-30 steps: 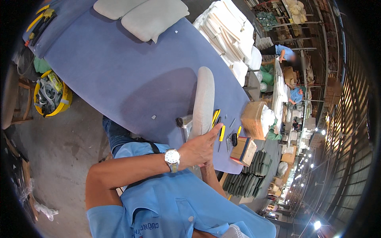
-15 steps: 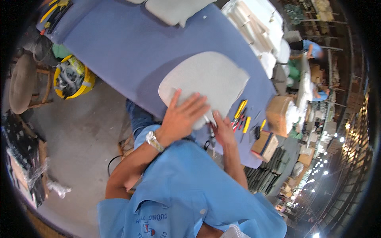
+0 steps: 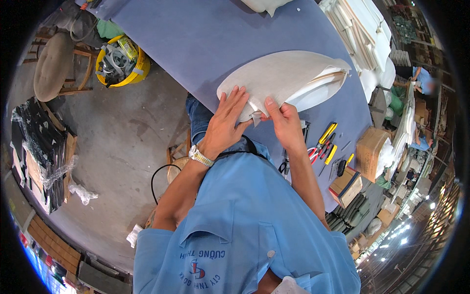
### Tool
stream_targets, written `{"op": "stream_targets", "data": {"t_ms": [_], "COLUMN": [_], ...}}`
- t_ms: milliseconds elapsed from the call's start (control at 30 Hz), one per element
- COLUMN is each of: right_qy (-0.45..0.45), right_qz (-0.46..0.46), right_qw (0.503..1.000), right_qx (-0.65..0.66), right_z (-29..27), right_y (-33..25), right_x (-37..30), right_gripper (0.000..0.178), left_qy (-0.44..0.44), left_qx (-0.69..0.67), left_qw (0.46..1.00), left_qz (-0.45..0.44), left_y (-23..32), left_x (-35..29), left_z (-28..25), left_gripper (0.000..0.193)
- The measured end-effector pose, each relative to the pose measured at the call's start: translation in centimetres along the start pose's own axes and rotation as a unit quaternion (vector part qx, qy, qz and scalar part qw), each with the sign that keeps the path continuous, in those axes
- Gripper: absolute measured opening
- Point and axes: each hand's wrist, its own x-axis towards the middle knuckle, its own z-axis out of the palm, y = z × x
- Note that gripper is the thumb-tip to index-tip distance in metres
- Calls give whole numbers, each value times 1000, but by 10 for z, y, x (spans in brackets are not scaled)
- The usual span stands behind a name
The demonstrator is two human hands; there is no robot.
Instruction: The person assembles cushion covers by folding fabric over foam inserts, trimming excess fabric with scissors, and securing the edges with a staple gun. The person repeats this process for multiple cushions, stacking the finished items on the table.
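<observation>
A light grey fabric-covered seat pad (image 3: 267, 73) is tipped up over the near edge of the blue-grey table. Its right side gapes, showing a white inner face and a thin wood-coloured edge. My left hand (image 3: 226, 120), with a metal watch at the wrist, lies with outstretched fingers on the pad's near left part, its thumb apart from them. My right hand (image 3: 285, 122) is closed on the cover's near edge, thumb on top and fingers curled under. A small loose flap of fabric hangs between the hands.
Right of my hands on the table (image 3: 186, 44) lie a yellow cutter (image 3: 327, 132), red-handled pliers (image 3: 313, 156) and a small box (image 3: 345, 186). A cardboard box (image 3: 372, 152) and stacked white pieces (image 3: 360, 34) stand farther right. On the floor at left are a yellow bucket (image 3: 142, 66) and a stool (image 3: 51, 63).
The pad has gone from lying nearly flat to tipped up, its right side now gaping. My right hand has closed on its near edge; the left hand's spread fingers have come together. The view has shifted.
</observation>
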Motion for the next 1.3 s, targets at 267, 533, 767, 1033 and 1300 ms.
{"op": "stream_targets", "data": {"t_ms": [267, 533, 767, 1033, 1300], "right_qy": [-29, -39, -66, -33, -31], "right_qz": [91, 86, 19, 12, -4], "right_qw": [989, 988, 986, 991, 992], "right_qx": [-113, -119, -150, -130, -124], "right_z": [-9, -6, -6, 2, 14], "right_y": [-23, -11, -9, -17, -26], "right_x": [-10, -15, -29, -27, -17], "right_gripper": [48, 59, 60, 59, 57], "left_qy": [14, -22, -11, 44, 63], "left_qx": [39, -12, 23, -13, 13], "left_qw": [998, 998, 999, 999, 998], "left_qz": [41, -62, -28, -22, -20], "left_y": [1, 6, -2, -2, 0], "left_x": [-11, -18, -21, -16, -6], "left_z": [2, 3, 9, 11, 8], "left_gripper": [59, 85, 95, 73, 60]}}
